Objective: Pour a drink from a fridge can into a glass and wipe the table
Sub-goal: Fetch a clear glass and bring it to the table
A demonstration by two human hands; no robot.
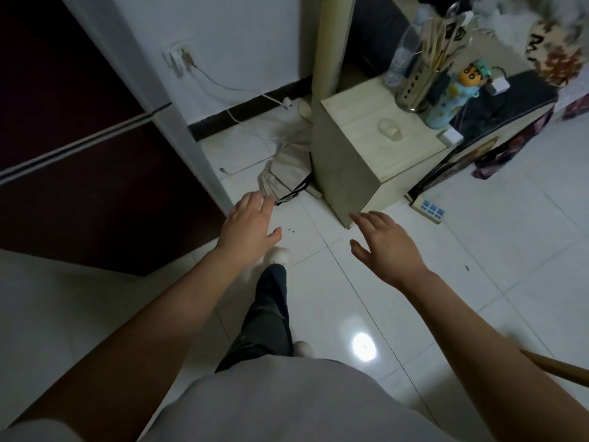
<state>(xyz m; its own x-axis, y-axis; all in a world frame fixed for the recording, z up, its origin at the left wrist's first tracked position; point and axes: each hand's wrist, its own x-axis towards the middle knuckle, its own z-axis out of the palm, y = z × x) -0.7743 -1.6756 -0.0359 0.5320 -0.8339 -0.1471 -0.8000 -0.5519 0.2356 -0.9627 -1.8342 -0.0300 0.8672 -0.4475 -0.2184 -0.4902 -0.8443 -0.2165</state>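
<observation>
A dark red fridge (pixel 79 148) with both doors closed fills the left side. A small clear glass (pixel 390 129) stands on the pale wooden table (pixel 357 116) at upper right. My left hand (pixel 247 228) is stretched forward over the white floor, close to the fridge's lower right corner, fingers apart and holding nothing. My right hand (pixel 385 247) is also out in front, open and holding nothing, just below the table's near corner. No can is in view.
On the table stand a metal utensil holder (pixel 417 87), a plastic bottle (pixel 403 59) and a cartoon flask (pixel 452 97). A beige bag (pixel 290 167), cables and a power strip (pixel 428 210) lie on the floor. My leg (pixel 267 317) steps forward.
</observation>
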